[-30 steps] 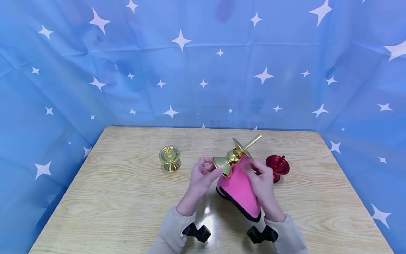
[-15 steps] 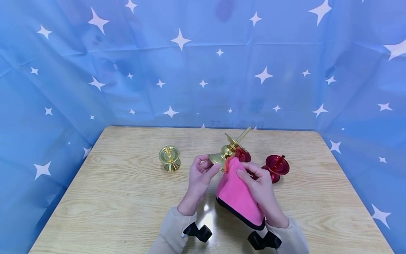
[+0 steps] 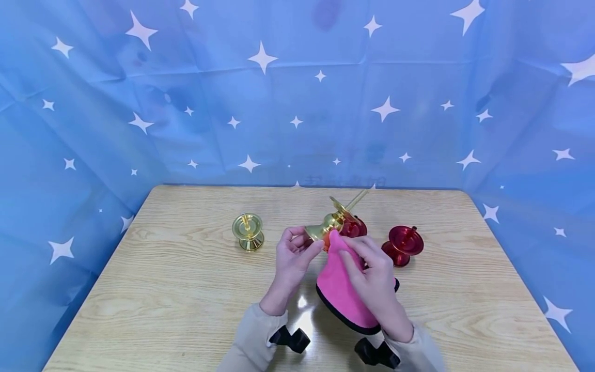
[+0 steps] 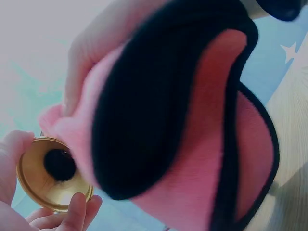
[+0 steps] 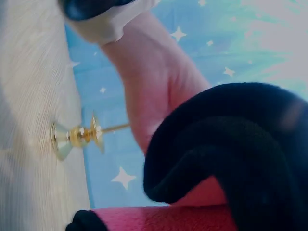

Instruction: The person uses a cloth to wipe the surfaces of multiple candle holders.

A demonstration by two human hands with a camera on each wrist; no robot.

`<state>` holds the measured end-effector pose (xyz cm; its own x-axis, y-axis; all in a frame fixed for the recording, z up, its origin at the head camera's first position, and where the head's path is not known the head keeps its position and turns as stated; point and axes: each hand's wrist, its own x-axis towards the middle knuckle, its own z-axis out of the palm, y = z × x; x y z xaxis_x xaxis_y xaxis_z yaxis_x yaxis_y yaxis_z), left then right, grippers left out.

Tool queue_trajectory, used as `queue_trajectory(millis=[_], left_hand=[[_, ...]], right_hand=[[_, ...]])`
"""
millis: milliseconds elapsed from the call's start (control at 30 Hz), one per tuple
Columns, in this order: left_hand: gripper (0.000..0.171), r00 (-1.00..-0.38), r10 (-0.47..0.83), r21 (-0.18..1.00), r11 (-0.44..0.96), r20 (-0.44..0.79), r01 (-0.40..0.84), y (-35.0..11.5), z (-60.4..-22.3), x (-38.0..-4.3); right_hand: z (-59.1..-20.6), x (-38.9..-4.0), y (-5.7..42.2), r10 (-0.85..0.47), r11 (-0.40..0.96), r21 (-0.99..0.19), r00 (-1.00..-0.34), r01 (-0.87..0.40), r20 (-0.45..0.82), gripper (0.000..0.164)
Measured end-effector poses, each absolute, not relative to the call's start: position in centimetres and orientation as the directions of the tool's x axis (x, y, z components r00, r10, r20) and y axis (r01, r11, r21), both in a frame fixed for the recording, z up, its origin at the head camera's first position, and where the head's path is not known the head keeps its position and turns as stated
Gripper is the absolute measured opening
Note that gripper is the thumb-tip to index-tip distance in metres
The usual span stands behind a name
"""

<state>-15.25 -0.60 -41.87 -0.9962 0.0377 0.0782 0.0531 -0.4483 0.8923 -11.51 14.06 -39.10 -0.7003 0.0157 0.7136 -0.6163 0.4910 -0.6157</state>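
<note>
My left hand [image 3: 293,256] pinches the flared base of a gold candlestick [image 3: 332,222], tilted so its spike points up and to the right. In the left wrist view the hollow underside of the gold base [image 4: 41,185] shows between thumb and fingers. A pink cloth [image 3: 346,289] with black edging hangs from my right hand [image 3: 374,274], bunched between thumb and fingers. Its upper tip is pressed against the candlestick near the stem and base. In the right wrist view the cloth's black edge [image 5: 231,130] hides most of the right hand.
A second gold candlestick [image 3: 248,230] stands upright to the left. One red candlestick [image 3: 404,243] stands right of my hands, and another red one [image 3: 355,228] is partly hidden behind the held candlestick. The wooden table [image 3: 162,289] ends at a starry blue backdrop [image 3: 297,93].
My right hand has drawn the cloth from around the upper stem down toward the base. The held candlestick has shifted slightly left, uncovering a red candlestick behind it.
</note>
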Motion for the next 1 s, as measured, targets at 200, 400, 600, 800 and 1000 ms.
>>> queue_trajectory(millis=[200,400,600,800,1000], left_hand=[[0.032,-0.995,0.051,0.869,-0.492,0.084,0.048,-1.1,-41.2,-15.2],[0.044,-0.991,0.096,0.848,-0.529,0.097,0.032,-1.6,-41.0,-15.1],[0.048,-0.986,0.168,0.829,-0.554,0.015,-0.082,-2.0,-41.1,-15.2],[0.042,-0.981,0.192,0.815,-0.569,-0.002,-0.113,-2.2,-41.4,-15.4],[0.039,-0.979,0.204,0.796,-0.59,-0.012,-0.133,-2.2,-41.6,-15.5]], right_hand=[[-40.1,-11.8,14.6,-0.024,0.57,-0.563,-0.697,-0.599,0.717,0.027],[-40.5,-11.8,15.8,0.056,0.545,-0.636,-0.734,-0.545,0.677,0.026],[-40.4,-11.7,17.2,0.121,0.471,-0.716,-0.767,-0.515,0.63,0.025],[-40.0,-11.6,18.0,0.158,0.447,-0.757,-0.791,-0.476,0.591,0.023],[-39.9,-11.5,18.1,0.153,0.451,-0.767,-0.807,-0.457,0.571,0.021]])
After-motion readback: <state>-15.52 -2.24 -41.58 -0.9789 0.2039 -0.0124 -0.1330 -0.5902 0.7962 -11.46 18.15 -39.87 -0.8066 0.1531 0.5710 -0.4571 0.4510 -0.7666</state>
